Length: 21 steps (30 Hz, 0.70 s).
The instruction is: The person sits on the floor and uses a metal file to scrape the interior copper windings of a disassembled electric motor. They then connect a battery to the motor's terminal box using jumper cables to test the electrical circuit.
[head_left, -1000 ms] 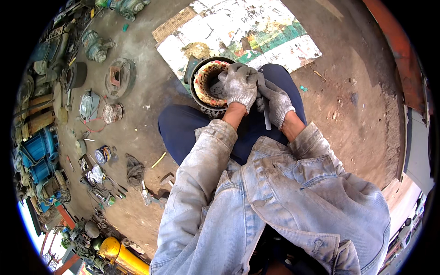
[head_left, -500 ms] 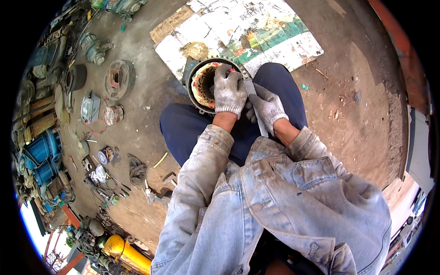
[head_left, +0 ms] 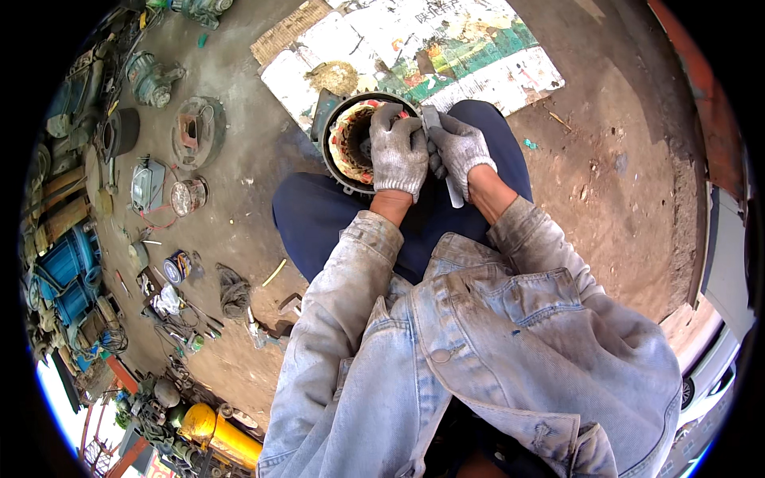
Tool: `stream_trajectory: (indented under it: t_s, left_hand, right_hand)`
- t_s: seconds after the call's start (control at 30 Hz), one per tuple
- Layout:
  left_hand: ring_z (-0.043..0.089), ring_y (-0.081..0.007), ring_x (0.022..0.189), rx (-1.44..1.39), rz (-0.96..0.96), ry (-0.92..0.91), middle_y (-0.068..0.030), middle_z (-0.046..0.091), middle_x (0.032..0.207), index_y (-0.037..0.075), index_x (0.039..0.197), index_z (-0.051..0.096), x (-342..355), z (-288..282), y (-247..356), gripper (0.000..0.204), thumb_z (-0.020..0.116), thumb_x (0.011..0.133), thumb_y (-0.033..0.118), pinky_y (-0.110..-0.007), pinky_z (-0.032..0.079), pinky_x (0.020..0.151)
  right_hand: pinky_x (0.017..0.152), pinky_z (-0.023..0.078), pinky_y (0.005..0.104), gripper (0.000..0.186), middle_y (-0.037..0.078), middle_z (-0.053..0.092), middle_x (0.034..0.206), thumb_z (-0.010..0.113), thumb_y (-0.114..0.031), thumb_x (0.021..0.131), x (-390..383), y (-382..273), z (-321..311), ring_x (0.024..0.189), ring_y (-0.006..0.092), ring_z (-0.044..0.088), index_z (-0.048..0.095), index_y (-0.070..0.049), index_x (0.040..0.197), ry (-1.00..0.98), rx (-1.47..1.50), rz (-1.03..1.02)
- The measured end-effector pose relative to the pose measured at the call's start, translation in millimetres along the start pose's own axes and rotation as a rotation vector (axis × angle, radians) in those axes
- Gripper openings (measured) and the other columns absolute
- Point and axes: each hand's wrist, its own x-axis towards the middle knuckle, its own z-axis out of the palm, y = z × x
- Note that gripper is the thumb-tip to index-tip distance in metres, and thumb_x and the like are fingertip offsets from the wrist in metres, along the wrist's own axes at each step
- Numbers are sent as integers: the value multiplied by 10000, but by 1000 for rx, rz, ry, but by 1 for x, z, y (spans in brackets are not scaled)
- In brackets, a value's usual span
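Observation:
A motor stator stands between my knees, its round bore facing up. Cream and red windings ring the inside of its dark toothed housing. My left hand, in a grey-white knit glove, is closed over the right side of the windings with bent fingers; its fingertips are partly hidden. Just right of the housing, my right hand, gloved alike, is closed round a flat grey strip. One end of the strip sticks out beyond my fingers near the housing's rim, the other below my palm.
Beyond the stator lies a flattened printed cardboard sheet. On the floor at left are a round metal casting, a small grey box, a tin can and scattered hand tools. Motor parts and a yellow cylinder line the left side.
My right hand has moved slightly up and away from me with the strip, so less of it shows below my palm. My left hand stays at the windings, its fingers shifted slightly.

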Motion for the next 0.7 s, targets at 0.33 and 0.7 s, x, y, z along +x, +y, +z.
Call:
stream_trajectory:
  t_s: [0.33,0.7]
  left_hand:
    - [625,-402,1087,0,-66,28,-179,609,1171,64,866,687,8,-3,7,77,733,806,49,-484,540,919]
    - [575,-378,1134,-99,-102,-70,-153,616,1160,67,923,724,-25,-16,78,108,758,861,149,-493,460,974]
  right_hand:
    - [516,504,289,411,54,675,853,596,-171,1052,-26,19,-29,606,147,618,567,-26,1436,-53,227,-3]
    - [554,515,265,516,53,662,882,582,-101,1033,-26,18,-65,638,140,604,462,-25,1530,-117,484,-86]
